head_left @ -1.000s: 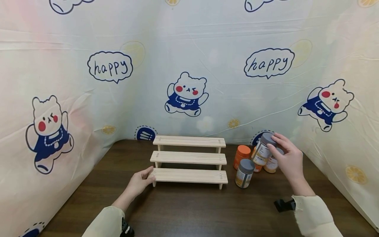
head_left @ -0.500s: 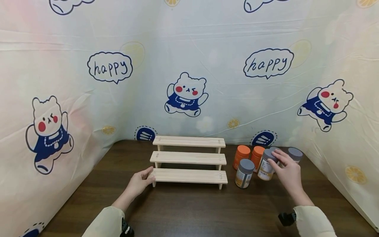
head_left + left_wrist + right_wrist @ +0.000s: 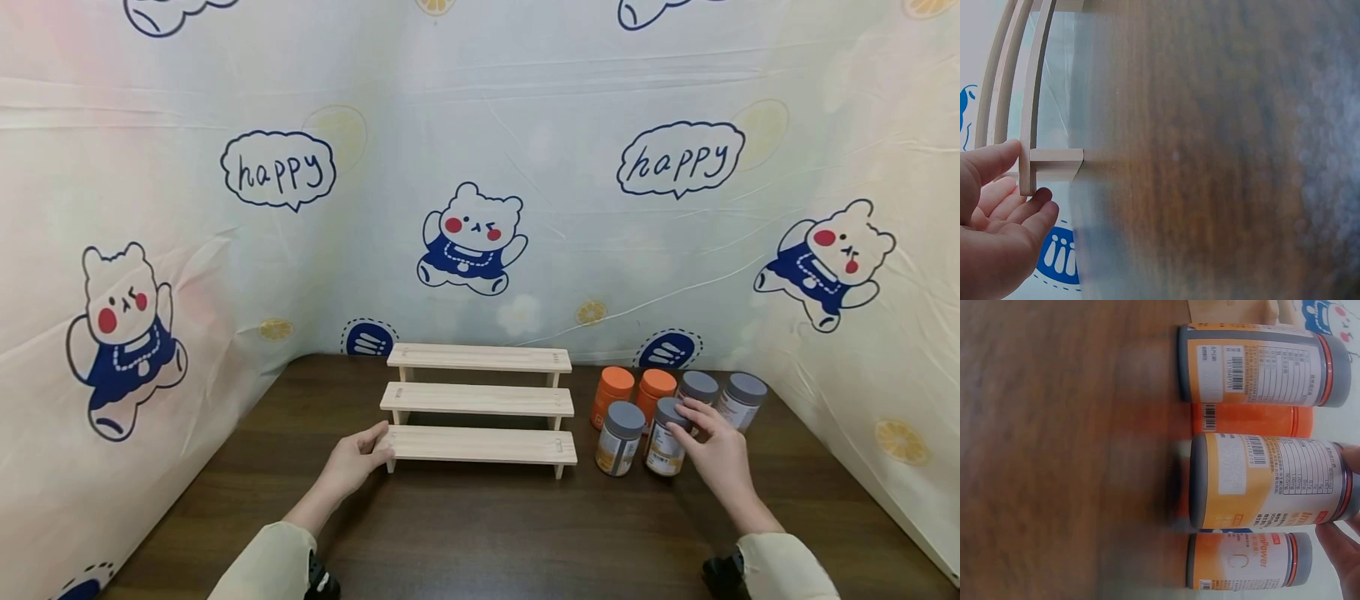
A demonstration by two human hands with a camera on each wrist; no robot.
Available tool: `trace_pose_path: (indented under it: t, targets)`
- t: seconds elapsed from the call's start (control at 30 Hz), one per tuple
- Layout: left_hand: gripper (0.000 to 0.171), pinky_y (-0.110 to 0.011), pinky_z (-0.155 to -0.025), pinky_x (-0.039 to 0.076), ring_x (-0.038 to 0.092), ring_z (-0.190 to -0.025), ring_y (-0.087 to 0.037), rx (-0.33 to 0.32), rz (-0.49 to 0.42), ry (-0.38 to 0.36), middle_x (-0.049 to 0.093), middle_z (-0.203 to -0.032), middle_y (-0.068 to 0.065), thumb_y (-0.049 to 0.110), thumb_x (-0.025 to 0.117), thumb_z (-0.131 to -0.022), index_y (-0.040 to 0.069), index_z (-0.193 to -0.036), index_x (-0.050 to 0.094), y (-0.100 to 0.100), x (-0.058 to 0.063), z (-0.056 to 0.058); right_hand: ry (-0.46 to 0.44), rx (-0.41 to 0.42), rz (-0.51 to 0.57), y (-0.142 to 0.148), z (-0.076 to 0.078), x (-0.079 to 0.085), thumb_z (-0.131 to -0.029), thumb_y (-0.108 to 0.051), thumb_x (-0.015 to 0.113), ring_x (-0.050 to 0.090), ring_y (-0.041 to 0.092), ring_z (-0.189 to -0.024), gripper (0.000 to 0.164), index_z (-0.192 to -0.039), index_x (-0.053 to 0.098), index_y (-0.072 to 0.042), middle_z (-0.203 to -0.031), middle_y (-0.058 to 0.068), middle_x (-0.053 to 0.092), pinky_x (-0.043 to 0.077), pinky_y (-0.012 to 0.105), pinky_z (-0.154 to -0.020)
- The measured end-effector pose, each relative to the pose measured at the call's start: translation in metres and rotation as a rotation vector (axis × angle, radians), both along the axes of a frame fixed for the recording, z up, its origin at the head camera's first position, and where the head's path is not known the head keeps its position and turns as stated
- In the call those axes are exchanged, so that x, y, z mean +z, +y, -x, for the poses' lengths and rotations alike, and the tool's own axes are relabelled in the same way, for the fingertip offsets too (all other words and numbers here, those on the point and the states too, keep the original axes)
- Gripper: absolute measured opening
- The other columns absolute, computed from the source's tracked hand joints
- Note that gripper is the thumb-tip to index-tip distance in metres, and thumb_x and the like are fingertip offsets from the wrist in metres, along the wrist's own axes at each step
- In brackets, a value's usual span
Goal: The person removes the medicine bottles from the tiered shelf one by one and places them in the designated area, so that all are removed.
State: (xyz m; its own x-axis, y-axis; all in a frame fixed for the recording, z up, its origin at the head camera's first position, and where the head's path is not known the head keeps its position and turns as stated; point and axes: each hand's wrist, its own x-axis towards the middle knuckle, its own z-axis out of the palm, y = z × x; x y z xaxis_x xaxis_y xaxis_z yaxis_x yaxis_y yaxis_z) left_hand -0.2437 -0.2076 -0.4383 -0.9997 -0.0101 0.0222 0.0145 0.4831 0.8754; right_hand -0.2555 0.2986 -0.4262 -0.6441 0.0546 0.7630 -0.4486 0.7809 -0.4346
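My left hand (image 3: 347, 468) grips the left end of the lowest board of a three-step wooden rack (image 3: 480, 446). In the left wrist view, the thumb lies on one face of the board (image 3: 1034, 81) and fingers on the other side. My right hand (image 3: 722, 467) holds a grey-lidded supplement bottle (image 3: 664, 452) by its lid, leaning slightly; whether its base touches the table cannot be told. Just left of it stands another grey-lidded bottle (image 3: 617, 450). The right wrist view shows the held bottle's white and orange label (image 3: 1272, 481) between two others.
Two orange bottles (image 3: 614, 400) (image 3: 654, 390) stand behind the front pair. Two more grey-lidded bottles (image 3: 699, 387) (image 3: 741, 402) are at the back right. All are on the dark wooden table (image 3: 480, 533), right of the rack. A printed curtain (image 3: 480, 125) encloses the back and sides.
My right hand has lowered the grey-lidded bottle from above the back bottles and brought it forward, beside the front bottle. My left hand and the rack have stayed put.
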Motion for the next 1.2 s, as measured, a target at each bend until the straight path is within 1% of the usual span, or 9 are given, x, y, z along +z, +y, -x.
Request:
trace_pose_path:
  t: [0.33, 0.5, 0.6, 0.7, 0.77, 0.83, 0.97, 1.03, 1.2]
  targets:
    - [0.055, -0.048, -0.099, 0.031, 0.031, -0.128, -0.035, -0.005, -0.002, -0.002, 0.037, -0.139, -0.019, 0.014, 0.06, -0.09, -0.002, -0.138, 0.039, 0.0, -0.0008, 0.0004, -0.024, 0.058, 0.008, 0.0052, -0.0014, -0.0048, -0.067, 0.005, 0.079, 0.055, 0.007, -0.073, 0.031, -0.096, 0.069, 0.004, -0.108, 0.016, 0.062, 0.043, 0.012, -0.06]
    - [0.055, -0.048, -0.099, 0.03, 0.03, -0.129, -0.035, -0.006, 0.0, -0.004, 0.036, -0.14, -0.019, 0.015, 0.06, -0.09, -0.002, -0.138, 0.038, -0.0004, -0.0002, 0.0013, -0.078, 0.091, 0.029, 0.0077, -0.0028, -0.005, -0.07, 0.004, 0.077, 0.05, -0.004, -0.09, 0.03, -0.097, 0.067, 0.003, -0.112, 0.016, 0.059, 0.04, 0.004, -0.072]
    - [0.055, -0.049, -0.099, 0.03, 0.03, -0.129, -0.035, -0.008, 0.004, -0.004, 0.036, -0.14, -0.019, 0.015, 0.06, -0.091, -0.002, -0.138, 0.038, -0.0004, 0.0001, 0.0015, -0.109, 0.107, 0.044, 0.0085, -0.0039, -0.0046, -0.071, 0.004, 0.076, 0.052, 0.007, -0.098, 0.029, -0.098, 0.065, 0.004, -0.113, 0.017, 0.057, 0.036, 0.003, -0.078]
    - [0.055, -0.049, -0.099, 0.03, 0.03, -0.129, -0.035, -0.009, 0.005, -0.001, 0.036, -0.14, -0.019, 0.015, 0.059, -0.091, -0.002, -0.138, 0.038, -0.0005, 0.0002, 0.0019, -0.129, 0.116, 0.05, 0.0088, -0.0041, -0.0046, -0.072, 0.005, 0.075, 0.053, 0.025, -0.099, 0.028, -0.098, 0.065, 0.004, -0.114, 0.018, 0.055, 0.034, 0.003, -0.079]
    - [0.055, -0.049, -0.099, 0.03, 0.03, -0.129, -0.036, -0.009, 0.005, 0.001, 0.036, -0.14, -0.019, 0.015, 0.059, -0.091, -0.002, -0.138, 0.038, -0.0005, 0.0, 0.0024, -0.138, 0.118, 0.05, 0.0087, -0.0039, -0.0047, -0.072, 0.005, 0.075, 0.053, 0.031, -0.099, 0.028, -0.099, 0.064, 0.004, -0.114, 0.019, 0.055, 0.034, 0.002, -0.079]
    - [0.054, -0.049, -0.099, 0.03, 0.031, -0.128, -0.036, -0.01, 0.007, 0.003, 0.037, -0.14, -0.019, 0.015, 0.059, -0.091, -0.002, -0.138, 0.038, -0.0005, -0.0002, 0.0029, -0.141, 0.119, 0.051, 0.0088, -0.0042, -0.0043, -0.073, 0.005, 0.075, 0.052, 0.031, -0.099, 0.028, -0.099, 0.064, 0.005, -0.114, 0.019, 0.054, 0.033, 0.002, -0.079]
    - [0.054, -0.049, -0.099, 0.031, 0.031, -0.128, -0.036, -0.012, 0.007, 0.005, 0.037, -0.14, -0.019, 0.015, 0.059, -0.091, -0.001, -0.138, 0.038, -0.0002, -0.0008, 0.0038, -0.14, 0.105, 0.039, 0.0092, -0.005, -0.0041, -0.073, 0.004, 0.075, 0.051, 0.017, -0.1, 0.029, -0.099, 0.064, 0.004, -0.115, 0.018, 0.055, 0.033, 0.002, -0.079]
    - [0.054, -0.049, -0.099, 0.031, 0.032, -0.128, -0.036, -0.012, 0.004, 0.006, 0.037, -0.139, -0.02, 0.014, 0.059, -0.091, -0.002, -0.138, 0.038, 0.0002, -0.0008, 0.0039, -0.137, 0.098, 0.034, 0.0093, -0.0055, -0.004, -0.072, 0.005, 0.075, 0.05, 0.015, -0.1, 0.029, -0.099, 0.064, 0.004, -0.114, 0.017, 0.055, 0.034, 0.002, -0.079]
    - [0.054, -0.048, -0.098, 0.032, 0.033, -0.127, -0.035, -0.011, 0.005, 0.009, 0.037, -0.139, -0.019, 0.014, 0.06, -0.091, -0.002, -0.138, 0.039, 0.0002, -0.0008, 0.0038, -0.114, 0.092, 0.021, 0.0086, -0.0061, -0.0041, -0.072, 0.004, 0.075, 0.053, 0.027, -0.097, 0.028, -0.098, 0.065, 0.004, -0.113, 0.018, 0.056, 0.035, 0.002, -0.076]
